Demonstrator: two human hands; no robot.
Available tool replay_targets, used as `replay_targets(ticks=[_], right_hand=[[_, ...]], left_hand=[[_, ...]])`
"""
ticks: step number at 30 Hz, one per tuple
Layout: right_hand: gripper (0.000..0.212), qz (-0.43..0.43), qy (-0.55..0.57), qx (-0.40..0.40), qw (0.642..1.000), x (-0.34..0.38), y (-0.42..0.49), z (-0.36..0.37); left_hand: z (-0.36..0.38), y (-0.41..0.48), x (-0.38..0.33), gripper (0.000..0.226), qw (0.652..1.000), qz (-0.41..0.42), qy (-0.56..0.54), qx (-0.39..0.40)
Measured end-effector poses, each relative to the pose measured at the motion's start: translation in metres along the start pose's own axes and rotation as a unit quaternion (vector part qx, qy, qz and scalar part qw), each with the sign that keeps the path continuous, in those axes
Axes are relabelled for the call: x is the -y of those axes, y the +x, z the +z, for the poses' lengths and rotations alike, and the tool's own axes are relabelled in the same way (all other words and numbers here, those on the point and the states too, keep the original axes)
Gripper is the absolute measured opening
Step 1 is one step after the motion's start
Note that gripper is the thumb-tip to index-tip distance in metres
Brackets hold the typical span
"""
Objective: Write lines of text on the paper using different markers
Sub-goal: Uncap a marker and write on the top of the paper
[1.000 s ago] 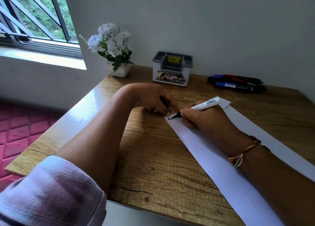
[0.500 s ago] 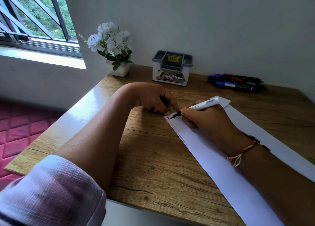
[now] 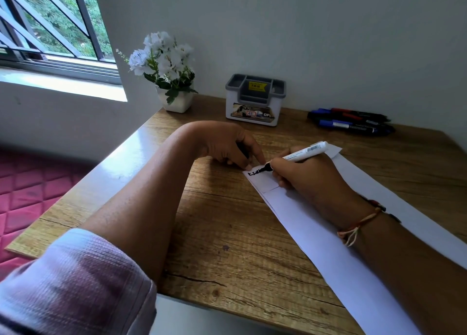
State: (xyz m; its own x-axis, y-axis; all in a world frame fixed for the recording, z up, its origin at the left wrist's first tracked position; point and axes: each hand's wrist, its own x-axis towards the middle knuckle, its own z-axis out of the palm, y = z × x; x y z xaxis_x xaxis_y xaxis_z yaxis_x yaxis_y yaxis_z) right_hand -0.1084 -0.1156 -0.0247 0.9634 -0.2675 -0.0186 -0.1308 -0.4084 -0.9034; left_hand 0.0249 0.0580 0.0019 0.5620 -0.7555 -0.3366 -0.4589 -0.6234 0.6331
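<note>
A long white sheet of paper (image 3: pixel 316 236) lies slanted across the wooden desk (image 3: pixel 227 221). My right hand (image 3: pixel 308 175) grips a white-barrelled black marker (image 3: pixel 303 153), its tip touching the paper's top left corner, where short black writing (image 3: pixel 255 172) shows. My left hand (image 3: pixel 227 145) rests beside that corner with a fingertip pressing the paper's edge; a dark object, likely the marker's cap, is tucked in its curled fingers.
Several spare markers (image 3: pixel 351 122), blue, red and black, lie at the back right by the wall. A grey and white organiser box (image 3: pixel 255 99) and a white flower pot (image 3: pixel 171 81) stand at the back. The desk's left edge drops toward a red mattress (image 3: pixel 30 190).
The marker tip has moved rightward along the paper's top edge, and the black writing has grown longer. My left hand has stayed in place.
</note>
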Motion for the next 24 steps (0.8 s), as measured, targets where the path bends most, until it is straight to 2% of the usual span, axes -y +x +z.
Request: replay_targets(ticks=[5,21,24], right_hand=[[0.017,0.015,0.026,-0.004,1.000,-0.0009,0.0014,-0.0012],[0.013,-0.013,-0.011,-0.001,1.000,0.0004,-0.0016,-0.0022],[0.012,0.004,0.001,-0.009,1.000,0.0013,0.0006,-0.0021]], left_hand=[[0.0004,-0.0002,0.0000,0.035,1.000,0.004,-0.007,-0.001],[-0.0004,-0.0017,-0.0017,0.037,1.000,0.003,-0.004,-0.003],[0.0006,-0.0011,-0.0015,0.036,1.000,0.000,-0.009,0.000]])
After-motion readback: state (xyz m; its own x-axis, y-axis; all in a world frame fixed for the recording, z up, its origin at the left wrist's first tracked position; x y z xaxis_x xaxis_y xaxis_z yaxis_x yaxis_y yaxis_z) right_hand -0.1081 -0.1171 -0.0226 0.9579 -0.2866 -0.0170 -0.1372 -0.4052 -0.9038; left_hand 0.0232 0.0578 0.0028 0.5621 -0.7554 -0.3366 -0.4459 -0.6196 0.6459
